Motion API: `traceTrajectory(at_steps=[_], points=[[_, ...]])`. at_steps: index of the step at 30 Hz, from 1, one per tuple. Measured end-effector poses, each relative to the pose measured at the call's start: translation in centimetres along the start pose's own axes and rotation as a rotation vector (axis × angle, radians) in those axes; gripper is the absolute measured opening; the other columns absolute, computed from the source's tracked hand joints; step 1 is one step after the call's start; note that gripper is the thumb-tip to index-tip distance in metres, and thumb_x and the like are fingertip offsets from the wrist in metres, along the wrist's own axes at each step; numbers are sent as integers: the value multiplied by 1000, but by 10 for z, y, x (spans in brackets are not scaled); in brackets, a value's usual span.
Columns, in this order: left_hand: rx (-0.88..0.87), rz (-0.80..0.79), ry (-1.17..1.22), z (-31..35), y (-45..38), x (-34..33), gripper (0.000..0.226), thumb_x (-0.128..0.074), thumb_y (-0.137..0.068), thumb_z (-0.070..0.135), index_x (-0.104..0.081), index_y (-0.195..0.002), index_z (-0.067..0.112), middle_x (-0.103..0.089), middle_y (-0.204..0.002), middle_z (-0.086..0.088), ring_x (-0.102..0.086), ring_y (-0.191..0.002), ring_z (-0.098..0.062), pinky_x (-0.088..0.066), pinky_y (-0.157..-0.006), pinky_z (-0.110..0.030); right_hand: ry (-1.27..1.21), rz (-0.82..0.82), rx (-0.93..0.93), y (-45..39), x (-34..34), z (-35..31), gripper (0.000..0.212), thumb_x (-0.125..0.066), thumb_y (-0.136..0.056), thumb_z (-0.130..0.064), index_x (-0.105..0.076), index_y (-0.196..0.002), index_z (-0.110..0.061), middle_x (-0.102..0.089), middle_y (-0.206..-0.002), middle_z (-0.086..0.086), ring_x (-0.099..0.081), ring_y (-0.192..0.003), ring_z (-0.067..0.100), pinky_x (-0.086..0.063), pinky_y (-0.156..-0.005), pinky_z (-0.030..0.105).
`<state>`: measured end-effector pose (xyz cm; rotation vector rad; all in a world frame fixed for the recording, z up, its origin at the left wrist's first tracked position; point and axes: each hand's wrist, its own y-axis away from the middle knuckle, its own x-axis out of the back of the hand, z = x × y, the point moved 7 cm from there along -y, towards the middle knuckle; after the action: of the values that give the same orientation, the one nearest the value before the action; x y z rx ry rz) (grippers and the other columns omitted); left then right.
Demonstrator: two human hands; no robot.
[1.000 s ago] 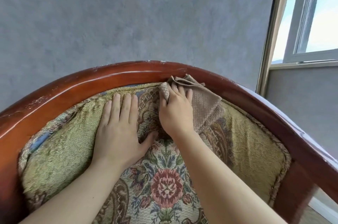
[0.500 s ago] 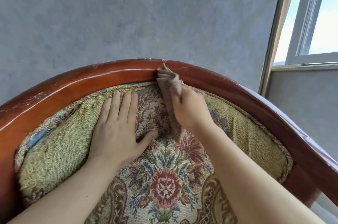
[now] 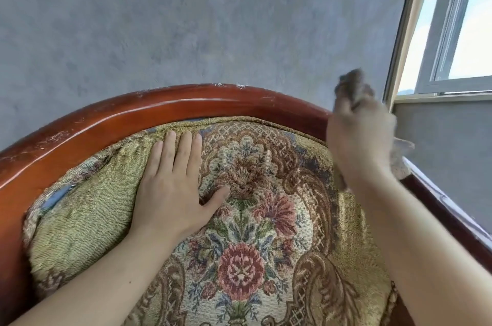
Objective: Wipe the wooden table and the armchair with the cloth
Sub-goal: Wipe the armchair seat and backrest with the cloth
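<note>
The armchair fills the lower view: a curved red-brown wooden frame [image 3: 170, 108] around a floral tapestry back cushion [image 3: 255, 219]. My left hand [image 3: 173, 190] lies flat on the cushion's upper left, fingers together and pointing up. My right hand [image 3: 359, 139] is blurred at the frame's upper right, raised off the cushion and shut on the brown-grey cloth [image 3: 352, 83]. Part of the cloth sticks up above the fingers and a flap hangs out at the right. The wooden table is out of view.
A grey-blue wall [image 3: 213, 27] stands close behind the chair. A window [image 3: 458, 22] with a pale frame is at the upper right, its sill just beyond my right hand. The chair's right arm rail [image 3: 450, 213] runs down toward the lower right.
My right hand has swept the cloth from the top middle of the cushion out to the frame's upper right. My left hand has stayed flat on the cushion.
</note>
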<state>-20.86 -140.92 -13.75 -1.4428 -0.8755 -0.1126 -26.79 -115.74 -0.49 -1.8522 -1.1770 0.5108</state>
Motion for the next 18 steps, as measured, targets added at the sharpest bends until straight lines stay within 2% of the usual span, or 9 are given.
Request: traceTrajectory(at_steps=[2,3,4,5,6,10,13,16,18], points=[[2,-8,7,-1,1,1,105,-14,-90,84,-7,-160,5,-11,-167,-16,-5,-156,-35,-11,-127,-51,49,-198,-14,20,-46,15,38,-33,-105,-39,-60,-84,-21,-68,-86,2,-66,-83,22,-54,-88,46],[8,-13,8,-2,1,1,105,-12,-90,84,-5,-160,6,-9,-168,-16,-4,-156,-35,-10,-127,-51,126,-271,0,33,-67,23,33,-34,-105,-34,-62,-107,-16,-67,-113,7,-61,-108,28,-40,-110,51],[15,-17,8,-2,1,1,104,-11,-90,84,-3,-160,6,-6,-168,-16,-2,-156,-35,-9,-127,-50,236,-311,54,42,-83,28,37,-36,-103,-29,-54,-132,-13,-54,-140,9,-45,-133,30,-16,-122,48],[21,-17,6,-2,1,0,104,-10,-90,83,-1,-160,6,-4,-168,-15,0,-156,-35,-8,-127,-50,313,-306,120,48,-95,30,47,-37,-102,-26,-41,-146,-12,-38,-155,8,-27,-145,27,-2,-123,45],[24,-14,2,-2,1,0,104,-9,-90,83,0,-160,7,-3,-168,-15,1,-156,-34,-7,-127,-50,334,-269,164,50,-102,30,52,-37,-100,-25,-34,-151,-13,-31,-159,6,-18,-148,25,4,-123,44],[46,-13,2,0,0,3,106,-7,-89,84,2,-161,7,-3,-169,-14,2,-157,-34,-3,-127,-48,274,-252,257,56,-120,13,53,-40,-97,-23,-40,-148,-12,-39,-155,7,-23,-146,25,0,-123,44],[34,-14,-17,2,0,5,107,-14,-88,83,-3,-161,6,-8,-169,-16,-2,-157,-35,-6,-127,-49,62,-310,330,69,-129,-19,41,-45,-96,-16,-54,-135,-10,-54,-141,12,-30,-133,21,-14,-120,49],[-15,-23,-39,0,-1,6,110,-21,-84,82,-10,-161,4,-19,-167,-16,-12,-155,-35,-12,-126,-50,-114,-501,313,79,-141,-40,26,-45,-100,-17,-64,-117,-10,-61,-129,18,-26,-118,19,-30,-109,46],[-26,-25,-49,-1,-1,7,109,-23,-85,82,-16,-160,2,-25,-165,-17,-16,-154,-36,-14,-126,-51,-208,-669,161,78,-141,-39,26,-41,-103,-28,-61,-90,-18,-65,-113,17,-42,-121,25,-39,-100,43]])
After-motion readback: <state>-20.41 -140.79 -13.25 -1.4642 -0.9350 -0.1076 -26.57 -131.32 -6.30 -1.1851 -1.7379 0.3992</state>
